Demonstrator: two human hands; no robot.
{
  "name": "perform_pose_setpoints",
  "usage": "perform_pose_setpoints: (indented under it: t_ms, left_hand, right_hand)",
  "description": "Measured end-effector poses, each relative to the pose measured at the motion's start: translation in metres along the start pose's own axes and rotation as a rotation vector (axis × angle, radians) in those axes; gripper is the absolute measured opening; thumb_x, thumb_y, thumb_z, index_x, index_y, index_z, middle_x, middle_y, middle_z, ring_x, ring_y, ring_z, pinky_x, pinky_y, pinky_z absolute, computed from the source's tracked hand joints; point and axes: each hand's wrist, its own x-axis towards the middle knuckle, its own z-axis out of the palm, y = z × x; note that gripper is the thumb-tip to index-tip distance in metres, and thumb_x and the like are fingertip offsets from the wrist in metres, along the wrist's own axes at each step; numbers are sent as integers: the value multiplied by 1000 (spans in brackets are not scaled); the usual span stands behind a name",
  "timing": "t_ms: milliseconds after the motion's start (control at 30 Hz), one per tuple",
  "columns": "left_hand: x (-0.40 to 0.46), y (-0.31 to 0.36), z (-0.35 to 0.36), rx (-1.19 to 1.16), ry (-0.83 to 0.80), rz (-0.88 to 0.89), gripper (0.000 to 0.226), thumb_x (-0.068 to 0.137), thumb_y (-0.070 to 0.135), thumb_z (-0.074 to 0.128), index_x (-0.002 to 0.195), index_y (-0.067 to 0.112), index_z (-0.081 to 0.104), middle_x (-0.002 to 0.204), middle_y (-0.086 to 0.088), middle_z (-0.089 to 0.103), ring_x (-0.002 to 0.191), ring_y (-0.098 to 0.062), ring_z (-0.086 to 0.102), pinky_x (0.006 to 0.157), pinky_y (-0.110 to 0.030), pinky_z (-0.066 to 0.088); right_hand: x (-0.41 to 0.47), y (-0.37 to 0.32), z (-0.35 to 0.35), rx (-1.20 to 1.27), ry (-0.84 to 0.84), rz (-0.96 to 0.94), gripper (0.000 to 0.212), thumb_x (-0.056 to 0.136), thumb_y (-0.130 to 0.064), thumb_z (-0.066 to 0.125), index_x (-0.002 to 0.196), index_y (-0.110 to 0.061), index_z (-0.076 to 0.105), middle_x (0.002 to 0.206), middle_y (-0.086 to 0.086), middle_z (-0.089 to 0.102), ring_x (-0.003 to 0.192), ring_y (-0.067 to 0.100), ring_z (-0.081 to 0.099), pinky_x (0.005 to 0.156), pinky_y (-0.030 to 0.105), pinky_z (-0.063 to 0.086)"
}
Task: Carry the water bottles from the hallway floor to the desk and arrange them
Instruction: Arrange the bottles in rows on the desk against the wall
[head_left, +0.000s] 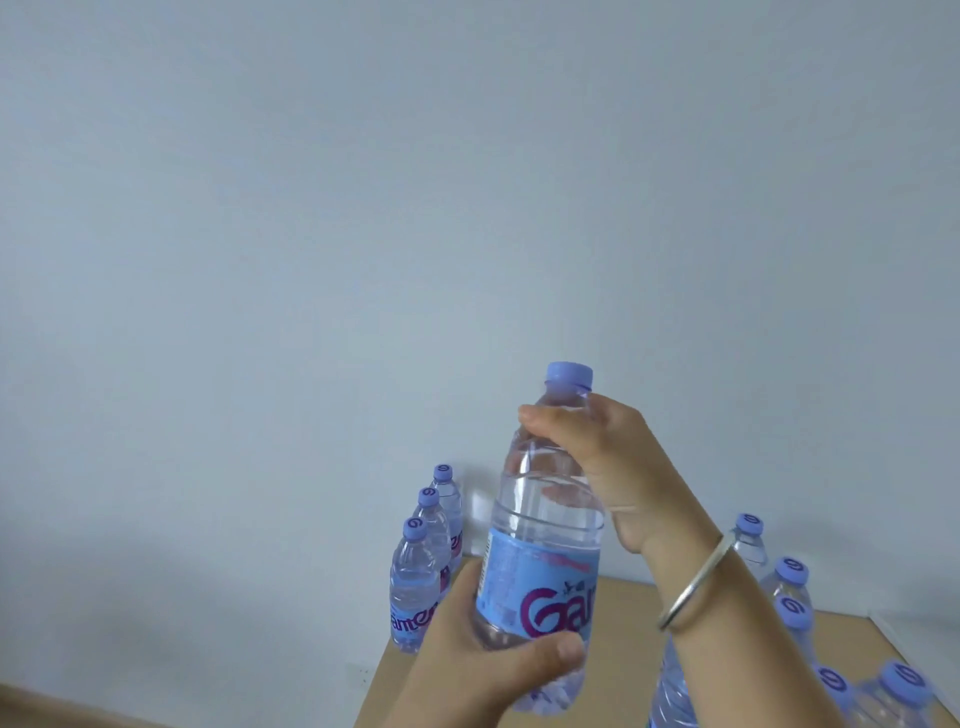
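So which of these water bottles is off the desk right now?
The big front bottle, gripped by the left hand low and the right hand near its cap. The others stand on the desk.

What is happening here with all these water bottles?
A person holds one capped water bottle upright above the desk with both hands: the left hand grips its lower part, the right hand its shoulder below the cap. A row of three bottles already stands at the desk's far left edge by the wall, and a second group of bottles stands at the right.
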Motion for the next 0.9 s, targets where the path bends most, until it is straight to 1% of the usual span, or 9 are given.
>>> perform_pose_setpoints:
  t_ms: [100, 267, 333, 400, 467, 533, 667, 733, 900]
  left_hand:
    - [5, -2, -8, -47, -1, -33, 64, 40, 30, 86, 102, 28, 70, 102, 0, 73, 98, -20, 68, 79, -27, 53]
    - [0, -7, -22, -180, -138, -117, 110, 28, 36, 94, 123, -4, 55, 122, -36, 53, 113, -55, 49, 103, -60, 33]
    - [0, -7, -22, -172, -146, -109, 94, 34, 34, 95, 115, -3, 62, 114, -31, 61, 108, -47, 58, 92, -53, 47]
    - [1, 4, -15, -102, -218, -52, 76, 54, 38, 89, 121, 15, 60, 115, -13, 67, 108, -31, 63, 87, -35, 51]
    - [4, 7, -10, 30, -152, 3, 63, 58, 41, 85, 115, 31, 61, 111, -4, 70, 105, -21, 65, 84, -24, 51]
    - [5, 6, -14, 73, -75, 9, 60, 51, 37, 86, 106, 26, 66, 99, -4, 72, 92, -18, 69, 77, -20, 51]
    - [-3, 5, -27, -50, -108, -1, 79, 46, 28, 85, 115, 1, 57, 88, -8, 71, 79, -18, 67, 69, -22, 51]
    - [-10, 4, -32, -177, -150, -23, 90, 40, 32, 90, 117, -1, 56, 95, -16, 68, 85, -26, 66, 72, -30, 52]
    - [-21, 4, -41, -113, -120, -36, 90, 55, 38, 85, 126, -2, 46, 100, -8, 66, 92, -19, 63, 78, -24, 48]
  right_hand:
    - [-1, 0, 4, -18, 17, -18, 23, 75, -35, 71, 86, -18, 61, 77, 1, 72, 65, 12, 69, 47, 15, 45]
    - [-4, -2, -6, 97, -306, 19, 29, 75, -38, 61, 93, -16, 55, 91, 5, 65, 87, 20, 66, 79, 38, 55]
    - [-5, -3, -7, 104, -282, -13, 22, 75, -33, 61, 85, -15, 56, 85, 5, 65, 81, 20, 67, 69, 33, 55]
    - [-3, -1, -5, 64, -157, -44, 20, 69, -33, 65, 78, -16, 60, 79, 3, 68, 74, 20, 68, 64, 33, 53]
    - [2, 4, -2, 38, -1, -45, 23, 68, -33, 71, 84, -18, 63, 79, 2, 70, 70, 20, 69, 68, 35, 52]
    - [5, 7, 5, 7, 83, -21, 30, 72, -34, 72, 95, -19, 63, 81, 0, 71, 70, 18, 71, 68, 33, 51]
    - [9, 8, 10, -61, -88, -15, 42, 71, -49, 66, 103, -24, 61, 91, -6, 72, 89, 19, 69, 76, 33, 52]
    - [10, 7, 10, -39, -198, 9, 44, 69, -47, 62, 107, -25, 62, 100, -4, 72, 90, 16, 69, 74, 26, 53]
    - [16, 22, 27, -2, -160, -56, 35, 70, -32, 59, 100, -15, 67, 86, 2, 74, 82, 13, 69, 75, 31, 56]
